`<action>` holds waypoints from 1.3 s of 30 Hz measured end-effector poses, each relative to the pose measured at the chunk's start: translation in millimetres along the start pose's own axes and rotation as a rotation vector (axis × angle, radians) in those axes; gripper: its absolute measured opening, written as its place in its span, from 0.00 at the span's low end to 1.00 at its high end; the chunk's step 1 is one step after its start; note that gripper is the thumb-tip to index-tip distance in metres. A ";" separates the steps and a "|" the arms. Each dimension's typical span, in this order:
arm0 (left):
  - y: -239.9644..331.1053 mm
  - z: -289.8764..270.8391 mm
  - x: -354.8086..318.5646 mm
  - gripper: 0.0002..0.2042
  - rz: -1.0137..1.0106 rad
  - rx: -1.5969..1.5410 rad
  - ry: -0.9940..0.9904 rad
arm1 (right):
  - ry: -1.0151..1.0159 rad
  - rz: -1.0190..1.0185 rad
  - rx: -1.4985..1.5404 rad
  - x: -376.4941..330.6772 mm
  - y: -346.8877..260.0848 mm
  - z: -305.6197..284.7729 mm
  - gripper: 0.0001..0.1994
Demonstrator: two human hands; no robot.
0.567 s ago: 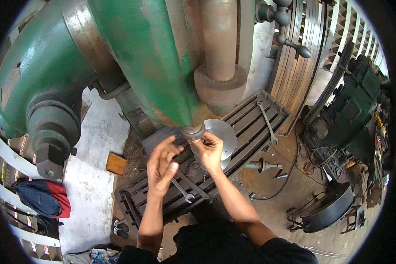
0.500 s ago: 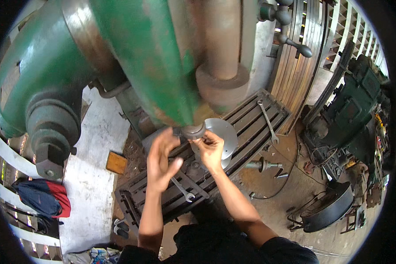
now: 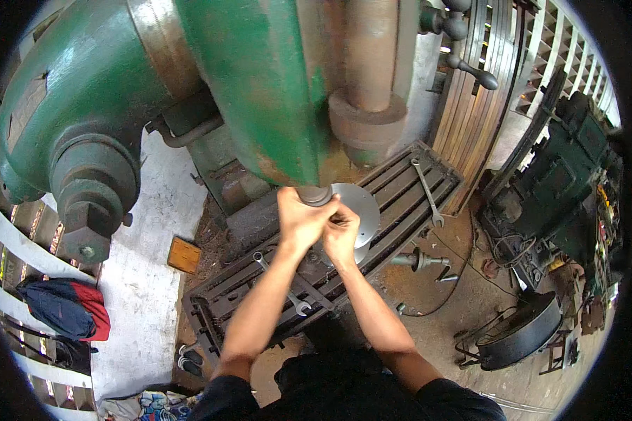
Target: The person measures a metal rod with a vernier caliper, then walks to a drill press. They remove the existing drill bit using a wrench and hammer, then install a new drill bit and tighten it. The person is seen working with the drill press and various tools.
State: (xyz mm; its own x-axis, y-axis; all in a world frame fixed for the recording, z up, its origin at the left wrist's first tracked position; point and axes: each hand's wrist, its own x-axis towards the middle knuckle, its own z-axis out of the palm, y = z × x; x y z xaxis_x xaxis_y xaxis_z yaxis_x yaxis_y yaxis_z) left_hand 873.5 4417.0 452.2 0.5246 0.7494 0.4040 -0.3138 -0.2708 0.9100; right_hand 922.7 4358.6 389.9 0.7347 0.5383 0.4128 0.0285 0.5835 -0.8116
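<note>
Below the round metal spindle end (image 3: 316, 194) of a green machine, my two hands meet. My left hand (image 3: 303, 223) is closed just under the spindle collar, its thumb reaching across toward the other hand. Curled fingers of my right hand (image 3: 340, 235) press close against it from the right. Whatever they grip is hidden behind the fingers. Under and beyond them lies a shiny round metal disc (image 3: 361, 210) on the slotted machine table (image 3: 393, 189). A double-ended wrench (image 3: 304, 306) rests on the table, partly covered by my left forearm.
The green machine head (image 3: 253, 91) hangs close above my hands. Another wrench (image 3: 428, 193) lies at the table's far right. A round black drum (image 3: 523, 333) and a dark green machine (image 3: 565, 168) stand right. A wooden block (image 3: 184, 255) and a backpack (image 3: 67, 309) are left.
My left hand has moved right and closed in under the spindle, beside my right hand. It was open and apart before. The view has shifted slightly.
</note>
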 end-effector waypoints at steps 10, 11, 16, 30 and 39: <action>-2.5 -41.1 60.3 0.25 -0.127 -0.324 -0.986 | -0.030 0.105 0.013 4.6 -4.4 -4.9 0.02; -8.4 -44.0 59.1 0.24 -0.132 -0.283 -0.941 | -0.007 0.111 -0.099 2.8 -5.8 -5.5 0.02; -15.5 -35.0 29.3 0.21 -0.045 -0.141 -0.451 | -0.006 0.050 0.093 -1.0 -5.6 0.6 0.02; 45.9 -13.4 7.6 0.19 -0.018 -0.094 -0.115 | -0.112 0.091 -0.024 0.8 -20.2 -4.6 0.17; 29.2 -19.8 32.1 0.23 -0.127 0.031 -0.213 | -0.115 -0.177 -0.615 35.1 -60.7 21.4 0.18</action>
State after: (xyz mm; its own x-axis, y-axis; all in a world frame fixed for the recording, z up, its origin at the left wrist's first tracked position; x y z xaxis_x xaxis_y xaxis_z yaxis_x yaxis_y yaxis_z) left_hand 865.5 4445.1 489.9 0.7141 0.6355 0.2936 -0.2121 -0.2033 0.9559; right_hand 932.2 4355.0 462.4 0.6071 0.5474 0.5760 0.5503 0.2332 -0.8017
